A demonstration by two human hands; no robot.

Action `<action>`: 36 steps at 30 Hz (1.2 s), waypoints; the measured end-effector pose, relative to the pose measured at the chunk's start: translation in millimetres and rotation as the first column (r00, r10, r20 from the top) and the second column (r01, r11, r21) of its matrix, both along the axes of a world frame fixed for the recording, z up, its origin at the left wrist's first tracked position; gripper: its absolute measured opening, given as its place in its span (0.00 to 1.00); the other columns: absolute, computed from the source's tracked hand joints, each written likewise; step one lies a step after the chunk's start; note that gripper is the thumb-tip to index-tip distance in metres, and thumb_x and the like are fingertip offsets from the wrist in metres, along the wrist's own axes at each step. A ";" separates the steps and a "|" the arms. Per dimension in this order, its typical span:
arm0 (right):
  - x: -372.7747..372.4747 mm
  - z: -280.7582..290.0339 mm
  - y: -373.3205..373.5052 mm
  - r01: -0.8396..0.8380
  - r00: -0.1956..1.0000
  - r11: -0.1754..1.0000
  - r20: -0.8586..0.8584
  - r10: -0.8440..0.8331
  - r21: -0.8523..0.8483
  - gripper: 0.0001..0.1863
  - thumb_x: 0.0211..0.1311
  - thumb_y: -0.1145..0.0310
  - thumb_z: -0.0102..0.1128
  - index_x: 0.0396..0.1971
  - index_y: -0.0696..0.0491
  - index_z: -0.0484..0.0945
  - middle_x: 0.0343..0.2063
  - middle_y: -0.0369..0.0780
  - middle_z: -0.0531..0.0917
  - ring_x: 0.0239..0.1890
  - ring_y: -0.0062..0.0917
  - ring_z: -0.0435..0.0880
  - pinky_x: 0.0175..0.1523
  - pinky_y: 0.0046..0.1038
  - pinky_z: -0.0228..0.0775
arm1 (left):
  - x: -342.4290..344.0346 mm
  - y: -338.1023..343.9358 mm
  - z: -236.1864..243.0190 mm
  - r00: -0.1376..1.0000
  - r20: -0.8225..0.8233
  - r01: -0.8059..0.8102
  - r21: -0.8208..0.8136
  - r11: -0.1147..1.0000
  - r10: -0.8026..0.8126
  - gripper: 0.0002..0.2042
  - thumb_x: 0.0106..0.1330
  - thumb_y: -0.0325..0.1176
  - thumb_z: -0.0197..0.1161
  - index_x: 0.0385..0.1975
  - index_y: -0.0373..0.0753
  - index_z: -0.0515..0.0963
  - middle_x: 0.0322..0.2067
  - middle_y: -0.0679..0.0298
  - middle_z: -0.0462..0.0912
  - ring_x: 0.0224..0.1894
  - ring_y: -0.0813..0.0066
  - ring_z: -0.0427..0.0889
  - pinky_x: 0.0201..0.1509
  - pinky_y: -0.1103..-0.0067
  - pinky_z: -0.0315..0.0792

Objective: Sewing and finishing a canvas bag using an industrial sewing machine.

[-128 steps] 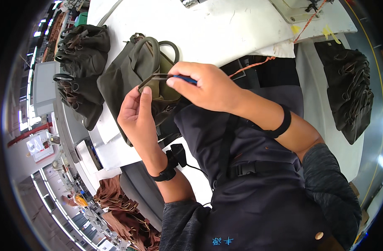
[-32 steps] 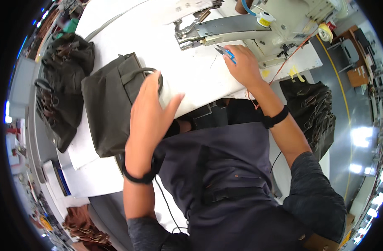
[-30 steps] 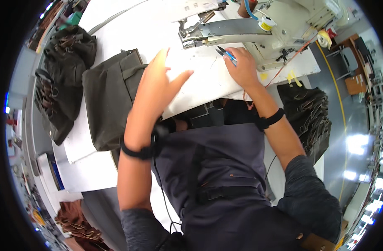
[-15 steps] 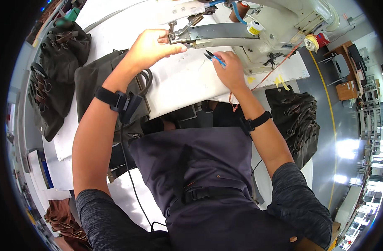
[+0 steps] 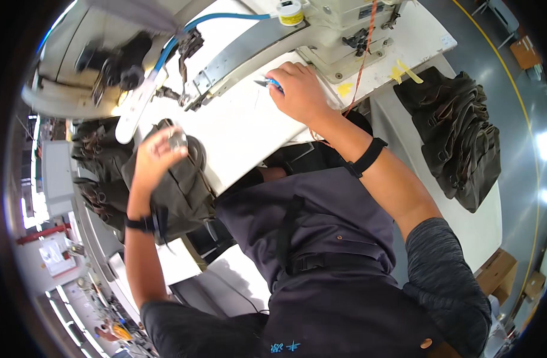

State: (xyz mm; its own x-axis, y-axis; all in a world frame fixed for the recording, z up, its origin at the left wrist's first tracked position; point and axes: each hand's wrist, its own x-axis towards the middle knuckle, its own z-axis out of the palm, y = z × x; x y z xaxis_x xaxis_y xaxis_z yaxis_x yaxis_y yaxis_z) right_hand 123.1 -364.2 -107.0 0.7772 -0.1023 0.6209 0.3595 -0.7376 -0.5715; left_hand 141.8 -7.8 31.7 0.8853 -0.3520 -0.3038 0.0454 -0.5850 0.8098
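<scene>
My left hand (image 5: 156,156), somewhat blurred, is raised over the dark bags at the left. Its fingers pinch a small shiny metal piece (image 5: 177,141), too smeared to name its kind. My right hand (image 5: 300,89) is closed round blue-handled thread snips (image 5: 272,83), their dark blades pointing left above the white table (image 5: 243,128). Beyond both hands stands the sewing machine (image 5: 339,36), its long narrow arm bed (image 5: 249,53) reaching left to the needle end. Neither hand touches the bed.
Dark olive bags (image 5: 187,191) lie at the table's left, one with a looped handle. More dark fabric pieces (image 5: 452,131) hang in a pile at the right. An orange cord (image 5: 361,65) runs down beside the machine. A blue air hose (image 5: 225,18) crosses its head.
My left hand has left the end of the arm bed and come down and left, now with the metal piece. My right hand keeps the snips. The view has turned leftward.
</scene>
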 end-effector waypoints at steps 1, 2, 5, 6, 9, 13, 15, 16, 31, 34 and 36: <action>-0.7 1.3 -1.3 -0.005 0.999 1.000 -0.032 0.005 -0.020 0.11 0.60 0.67 0.67 0.42 0.50 0.85 0.39 0.38 0.83 0.46 0.37 0.80 0.55 0.39 0.69 | -11.9 2.7 -3.8 1.000 -0.008 -0.018 -0.067 0.998 0.017 0.26 0.59 0.21 0.74 0.59 0.30 0.76 0.53 0.61 0.82 0.56 0.74 0.82 0.61 0.78 0.77; -2.8 1.5 0.2 -0.017 0.997 0.999 -0.071 0.014 -0.040 0.11 0.60 0.66 0.67 0.42 0.50 0.85 0.40 0.37 0.83 0.47 0.36 0.80 0.56 0.39 0.69 | -20.6 -9.7 -3.9 1.000 0.000 0.003 -0.114 0.994 -0.003 0.27 0.58 0.20 0.74 0.59 0.31 0.75 0.53 0.61 0.82 0.57 0.74 0.81 0.64 0.77 0.75; -2.4 -0.7 -2.7 0.006 1.000 0.999 -0.030 -0.007 -0.041 0.11 0.61 0.66 0.66 0.43 0.49 0.85 0.40 0.37 0.83 0.48 0.36 0.80 0.56 0.38 0.69 | -31.8 -57.8 -4.1 0.985 0.077 0.152 0.031 0.988 -0.154 0.27 0.59 0.26 0.76 0.58 0.34 0.74 0.52 0.64 0.83 0.59 0.73 0.80 0.65 0.73 0.72; -2.8 -1.1 0.5 0.002 1.000 0.999 -0.016 -0.003 -0.037 0.11 0.61 0.66 0.66 0.42 0.49 0.84 0.40 0.36 0.83 0.47 0.35 0.80 0.56 0.38 0.69 | -30.8 -63.5 -9.2 0.987 0.074 0.141 0.031 0.990 -0.143 0.27 0.59 0.26 0.76 0.58 0.34 0.74 0.52 0.64 0.83 0.59 0.73 0.80 0.65 0.73 0.72; -2.1 1.2 6.3 -0.019 0.999 0.998 -0.038 0.017 -0.058 0.10 0.61 0.66 0.67 0.42 0.50 0.84 0.39 0.36 0.83 0.46 0.35 0.80 0.56 0.38 0.70 | -17.3 -78.1 -31.4 0.933 0.251 0.201 0.234 0.951 -0.259 0.27 0.58 0.34 0.78 0.56 0.34 0.75 0.51 0.60 0.84 0.57 0.69 0.82 0.64 0.72 0.71; 0.2 -0.3 7.8 -0.012 1.000 0.997 -0.015 0.011 -0.082 0.10 0.61 0.66 0.67 0.42 0.50 0.85 0.39 0.36 0.83 0.46 0.35 0.80 0.55 0.38 0.70 | -4.6 -90.9 -45.7 0.909 0.318 0.156 0.335 0.929 -0.268 0.29 0.54 0.41 0.80 0.53 0.32 0.77 0.51 0.54 0.84 0.57 0.59 0.81 0.65 0.70 0.70; -0.4 -2.4 6.2 -0.001 1.000 0.997 0.004 0.001 -0.072 0.10 0.61 0.66 0.67 0.42 0.49 0.85 0.39 0.36 0.83 0.45 0.35 0.80 0.54 0.39 0.70 | -4.6 -90.3 -52.1 0.855 0.410 0.185 0.327 0.927 -0.316 0.32 0.55 0.41 0.79 0.57 0.32 0.77 0.52 0.52 0.84 0.59 0.56 0.81 0.66 0.69 0.70; -0.2 -2.9 5.4 -0.004 1.000 0.997 0.006 0.004 -0.079 0.10 0.61 0.66 0.67 0.42 0.49 0.85 0.39 0.36 0.83 0.45 0.35 0.80 0.54 0.39 0.70 | -10.8 -88.6 -51.4 0.823 0.475 0.122 0.389 0.913 -0.312 0.33 0.57 0.42 0.78 0.61 0.32 0.76 0.52 0.51 0.84 0.60 0.56 0.80 0.66 0.67 0.70; 4.2 -3.3 4.6 -0.067 0.997 0.995 -0.048 0.063 -0.074 0.11 0.61 0.63 0.64 0.41 0.49 0.86 0.37 0.38 0.84 0.43 0.38 0.81 0.54 0.41 0.71 | -5.7 -71.7 0.8 0.904 0.410 -0.141 0.022 0.990 0.120 0.16 0.71 0.39 0.66 0.50 0.34 0.85 0.38 0.67 0.90 0.35 0.83 0.85 0.35 0.85 0.74; 3.3 -1.5 5.1 -0.061 0.997 0.995 -0.051 0.058 -0.076 0.11 0.61 0.63 0.64 0.41 0.49 0.86 0.38 0.38 0.84 0.44 0.38 0.81 0.54 0.41 0.71 | -4.0 -73.2 -0.8 0.911 0.396 -0.133 0.023 0.991 0.113 0.16 0.72 0.38 0.64 0.51 0.33 0.84 0.39 0.66 0.90 0.36 0.83 0.85 0.36 0.84 0.74; 2.9 -1.0 5.1 -0.056 0.997 0.995 -0.054 0.052 -0.079 0.11 0.61 0.63 0.64 0.42 0.48 0.86 0.38 0.38 0.84 0.44 0.39 0.82 0.55 0.41 0.71 | -1.8 -71.2 -2.8 0.899 0.436 -0.098 0.110 0.989 0.040 0.17 0.72 0.37 0.63 0.52 0.31 0.83 0.39 0.65 0.90 0.37 0.81 0.85 0.40 0.83 0.75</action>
State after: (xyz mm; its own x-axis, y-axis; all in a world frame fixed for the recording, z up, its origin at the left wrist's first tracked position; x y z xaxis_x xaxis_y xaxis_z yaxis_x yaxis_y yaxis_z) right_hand 126.1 -359.1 -108.0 0.8114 -0.0107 0.5844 0.3716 -0.7623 -0.5299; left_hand 140.0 -79.0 28.9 0.9601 -0.2693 0.0756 -0.2474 -0.6914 0.6787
